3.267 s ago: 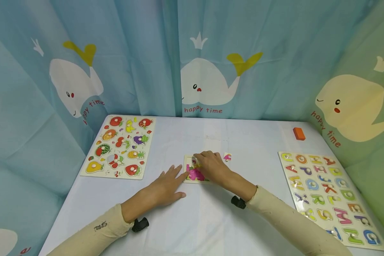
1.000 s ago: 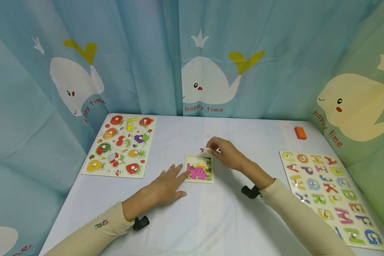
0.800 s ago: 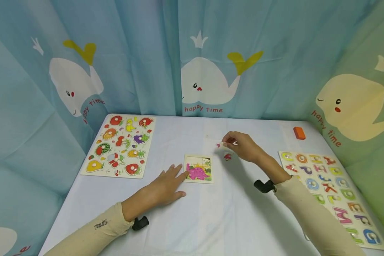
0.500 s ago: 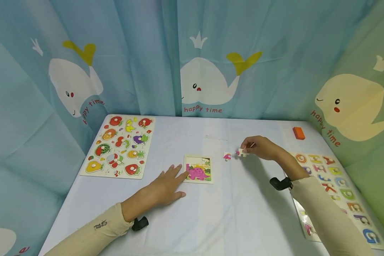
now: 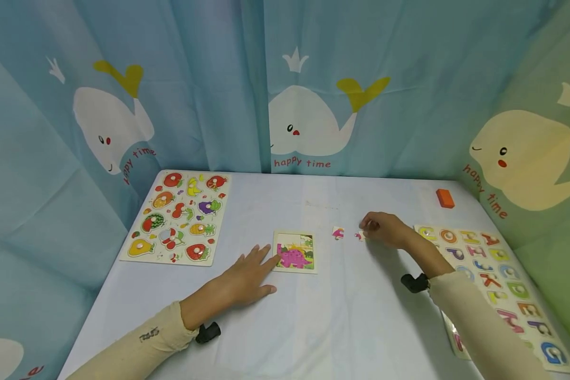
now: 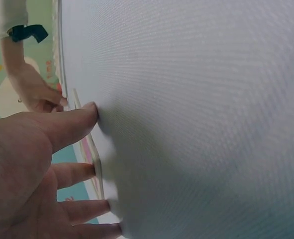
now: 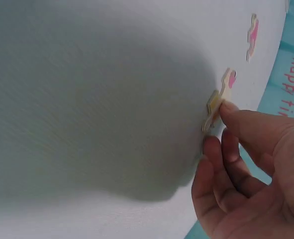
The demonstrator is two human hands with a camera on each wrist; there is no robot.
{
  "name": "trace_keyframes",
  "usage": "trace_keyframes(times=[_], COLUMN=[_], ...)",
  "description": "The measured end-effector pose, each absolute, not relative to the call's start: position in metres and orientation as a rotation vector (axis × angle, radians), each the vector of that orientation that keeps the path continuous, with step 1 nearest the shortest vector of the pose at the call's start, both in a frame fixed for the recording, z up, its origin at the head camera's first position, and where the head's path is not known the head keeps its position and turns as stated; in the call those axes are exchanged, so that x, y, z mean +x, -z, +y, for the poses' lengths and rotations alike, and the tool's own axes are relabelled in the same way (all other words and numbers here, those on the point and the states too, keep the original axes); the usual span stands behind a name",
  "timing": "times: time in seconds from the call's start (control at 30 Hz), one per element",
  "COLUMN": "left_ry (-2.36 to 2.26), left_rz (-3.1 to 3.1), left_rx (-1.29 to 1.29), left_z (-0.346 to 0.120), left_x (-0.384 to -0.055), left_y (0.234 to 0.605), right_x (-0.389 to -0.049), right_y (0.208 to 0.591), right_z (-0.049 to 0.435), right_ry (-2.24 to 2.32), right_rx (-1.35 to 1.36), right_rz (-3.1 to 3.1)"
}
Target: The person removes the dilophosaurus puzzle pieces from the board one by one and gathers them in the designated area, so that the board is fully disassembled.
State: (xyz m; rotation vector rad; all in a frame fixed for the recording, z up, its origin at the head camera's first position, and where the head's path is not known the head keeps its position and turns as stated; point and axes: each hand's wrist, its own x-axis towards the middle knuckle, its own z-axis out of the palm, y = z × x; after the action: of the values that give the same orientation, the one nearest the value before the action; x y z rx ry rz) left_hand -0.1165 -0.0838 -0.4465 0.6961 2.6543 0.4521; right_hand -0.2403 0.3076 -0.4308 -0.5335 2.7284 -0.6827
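My left hand (image 5: 247,277) lies with fingers spread on the white table, its fingertips touching the left edge of a small square dinosaur jigsaw tray (image 5: 294,271). In the tray a pink dinosaur picture shows, with a pale bare patch at the upper left. To the right of it, my right hand (image 5: 385,230) pinches a jigsaw piece (image 7: 227,85) low over the tabletop. A yellowish piece edge (image 7: 211,107) shows beside the thumb; whether it is a second piece I cannot tell. Another pink and white piece (image 5: 338,233) lies between tray and right hand.
A fruit peg board (image 5: 208,221) lies at the back left. On the right is an alphabet peg board (image 5: 518,301), partly covered by my right forearm. An orange block (image 5: 445,198) sits near the back right corner. Whale-print curtains (image 5: 209,95) stand around the table.
My right hand has moved from over the tray out to the right, carrying a jigsaw piece, then lowered it beside the loose piece. The left hand has stayed in place.
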Motion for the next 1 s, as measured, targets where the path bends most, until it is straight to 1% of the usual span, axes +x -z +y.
trace_keyframes(times=[0.2,0.33,0.6,0.67,0.83,1.0], left_ry=[-0.447,-0.446,-0.453,-0.447,-0.434,-0.433], left_rz=[2.653,2.651,2.646,2.645,2.645,2.648], left_rx=[0.694,0.691,0.689,0.690,0.698,0.707], left_z=[-0.084,-0.085,-0.084,-0.084,-0.084,-0.084], left_x=[-0.116,-0.116,-0.117,-0.117,-0.118,-0.118], left_y=[0.446,0.447,0.446,0.446,0.448,0.448], right_x=[-0.231,-0.225,-0.200,-0.196,-0.189,-0.185], right_y=[0.431,0.431,0.438,0.441,0.450,0.454], right_z=[0.296,0.276,0.216,0.204,0.184,0.174], right_ry=[0.674,0.696,0.708,0.693,0.645,0.570], right_rx=[-0.534,-0.557,-0.810,-0.836,-0.893,-0.910], right_rz=[2.812,2.841,2.913,2.928,2.945,2.951])
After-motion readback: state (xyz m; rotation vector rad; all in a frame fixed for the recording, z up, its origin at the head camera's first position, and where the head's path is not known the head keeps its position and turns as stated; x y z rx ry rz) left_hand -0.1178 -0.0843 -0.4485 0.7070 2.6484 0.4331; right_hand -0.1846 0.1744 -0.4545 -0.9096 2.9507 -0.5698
